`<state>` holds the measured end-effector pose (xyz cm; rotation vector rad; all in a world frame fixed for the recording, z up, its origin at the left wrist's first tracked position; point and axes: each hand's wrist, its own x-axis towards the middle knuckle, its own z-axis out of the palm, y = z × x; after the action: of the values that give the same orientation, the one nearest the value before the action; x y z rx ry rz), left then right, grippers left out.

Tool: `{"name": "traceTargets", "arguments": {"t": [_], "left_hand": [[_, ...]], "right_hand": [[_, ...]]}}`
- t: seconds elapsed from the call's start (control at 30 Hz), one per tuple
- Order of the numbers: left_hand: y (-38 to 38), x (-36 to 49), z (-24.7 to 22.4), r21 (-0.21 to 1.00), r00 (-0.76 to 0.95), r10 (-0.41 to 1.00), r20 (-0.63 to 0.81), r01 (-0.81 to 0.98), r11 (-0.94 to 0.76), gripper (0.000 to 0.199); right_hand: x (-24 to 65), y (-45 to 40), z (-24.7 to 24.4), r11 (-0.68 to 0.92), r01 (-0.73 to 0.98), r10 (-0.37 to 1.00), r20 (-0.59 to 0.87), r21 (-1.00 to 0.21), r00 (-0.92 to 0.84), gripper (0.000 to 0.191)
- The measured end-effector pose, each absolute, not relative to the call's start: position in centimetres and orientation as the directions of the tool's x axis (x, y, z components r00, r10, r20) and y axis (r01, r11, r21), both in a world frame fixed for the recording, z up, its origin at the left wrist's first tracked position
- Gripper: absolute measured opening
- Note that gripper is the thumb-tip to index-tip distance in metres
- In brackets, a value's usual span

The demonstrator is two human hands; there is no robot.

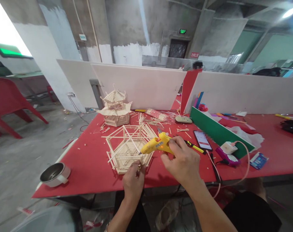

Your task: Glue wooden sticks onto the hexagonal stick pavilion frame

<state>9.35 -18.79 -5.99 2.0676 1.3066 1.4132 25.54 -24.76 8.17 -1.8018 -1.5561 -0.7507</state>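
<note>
A yellow glue gun (158, 144) is gripped in my right hand (182, 159), its nozzle pointing left over the near side of a stick frame. The open frame (127, 151), built of pale wooden sticks, rests on the red table. My left hand (134, 178) has its fingers pinched together at the frame's near edge, by an upright; whether they hold a stick or the frame itself is hidden. Behind the frame stands a pagoda-like stick model (115, 108) with a pointed roof.
Loose sticks (148, 130) and a stick bundle (158, 115) lie behind. A metal cup (55, 174) stands at left. To the right are a phone (202, 140), a yellow-black cutter (195, 147), a green board (219, 130) and a purple socket (227, 157) with a cable.
</note>
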Motion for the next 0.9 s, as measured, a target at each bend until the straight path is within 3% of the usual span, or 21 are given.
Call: {"name": "traceTargets", "arguments": {"t": [0.17, 0.33, 0.5, 0.63, 0.73, 0.8, 0.9], "left_hand": [[-18.3, 8.7, -6.4, 0.682, 0.141, 0.785, 0.604, 0.419, -0.6, 0.015], [-17.5, 6.7, -5.8, 0.743, 0.236, 0.792, 0.564, 0.273, -0.611, 0.012], [-14.6, 4.2, -4.1, 0.8, 0.222, 0.839, 0.497, 0.258, -0.542, 0.035], [-12.5, 2.5, -3.7, 0.822, 0.2, 0.865, 0.461, 0.272, -0.501, 0.032], [-12.8, 1.7, -4.2, 0.816, 0.115, 0.868, 0.483, 0.301, -0.494, 0.018], [-13.8, 1.3, -4.6, 0.799, 0.009, 0.842, 0.54, 0.308, -0.516, 0.027], [-15.7, 1.0, -5.0, 0.749, -0.174, 0.75, 0.638, 0.363, -0.554, 0.025]], "right_hand": [[26.5, -24.7, 7.5, -0.236, 0.937, 0.695, 0.628, -0.26, 0.349, 0.039], [28.6, -25.3, 7.8, -0.248, 0.875, 0.693, 0.555, -0.415, 0.46, 0.042], [29.2, -26.3, 7.7, -0.251, 0.878, 0.698, 0.553, -0.407, 0.456, 0.042], [28.3, -26.5, 7.8, -0.274, 0.906, 0.693, 0.587, -0.321, 0.418, 0.048], [27.6, -26.1, 8.3, -0.291, 0.92, 0.696, 0.601, -0.263, 0.392, 0.05], [27.4, -25.7, 8.6, -0.284, 0.916, 0.701, 0.59, -0.284, 0.401, 0.048], [27.6, -24.7, 8.4, -0.208, 0.855, 0.706, 0.532, -0.476, 0.467, 0.045]]}}
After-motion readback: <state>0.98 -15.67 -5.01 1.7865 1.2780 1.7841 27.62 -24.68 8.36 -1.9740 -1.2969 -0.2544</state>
